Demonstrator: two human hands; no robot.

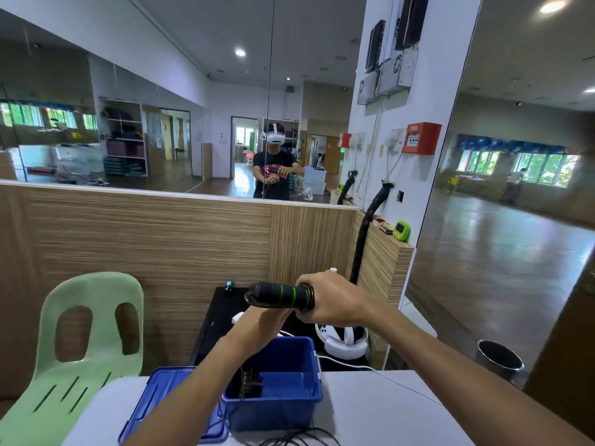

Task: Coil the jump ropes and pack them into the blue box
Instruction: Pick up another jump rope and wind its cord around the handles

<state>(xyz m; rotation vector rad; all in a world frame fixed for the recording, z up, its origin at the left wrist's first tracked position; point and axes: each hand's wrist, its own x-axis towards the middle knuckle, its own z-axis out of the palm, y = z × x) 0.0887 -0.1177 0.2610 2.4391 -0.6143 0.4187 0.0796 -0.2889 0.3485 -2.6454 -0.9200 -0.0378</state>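
Jump rope handle (279, 296): black grip with green rings, held level in the air above the blue box; thin dark cord wound in loops round both its ends.
Right hand (328, 299): fingers curled tight round the right end of the handle, clamping the cord loops against it.
Left hand (264, 320): raised just under the handle, fingers curled up at its underside; what they pinch cannot be told, the hand being blurred.
Hands, relation: close together, one at the handle's end, one beneath its middle.
Blue box (283, 410): open, upright on the tabletop, below the hands; a dark coiled item lies inside at its left wall, partly hidden by the left forearm.
Blue lid (151, 400): lying flat just left of the box, touching it.
Loose black cord (299, 439): strands on the tabletop in front of the box, at the near edge.
Tabletop (380, 413): pale grey; a white cable runs across its right part.
White headset (346, 344): behind the box, on a lower dark surface.
Green plastic chair (80, 342): left of the tabletop, against the wood-grain partition.
Mirror wall (145, 107): above the partition, reflecting a person in a headset.
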